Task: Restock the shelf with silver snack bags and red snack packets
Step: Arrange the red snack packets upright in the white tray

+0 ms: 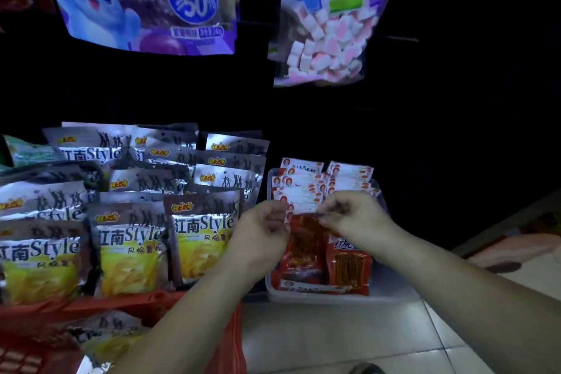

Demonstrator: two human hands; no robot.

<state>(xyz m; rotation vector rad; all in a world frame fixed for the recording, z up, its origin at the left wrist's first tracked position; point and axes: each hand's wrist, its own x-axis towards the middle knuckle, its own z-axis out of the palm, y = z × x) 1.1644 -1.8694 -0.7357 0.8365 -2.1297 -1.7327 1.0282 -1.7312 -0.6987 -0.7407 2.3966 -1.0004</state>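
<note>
Several silver snack bags (130, 222) with yellow chip pictures stand in rows on the low shelf at the left. To their right, red snack packets (349, 264) with white tops fill a clear plastic tray (334, 297). My left hand (261, 231) and my right hand (355, 215) both pinch the top edge of one red snack packet (306, 240), held upright at the front of the tray's left row.
A red basket (91, 313) at the bottom left holds more silver bags. A purple cat-print bag (142, 0) and a marshmallow bag (331, 18) hang above. Pale tiled floor (334, 343) lies below the tray. The shelf back is dark.
</note>
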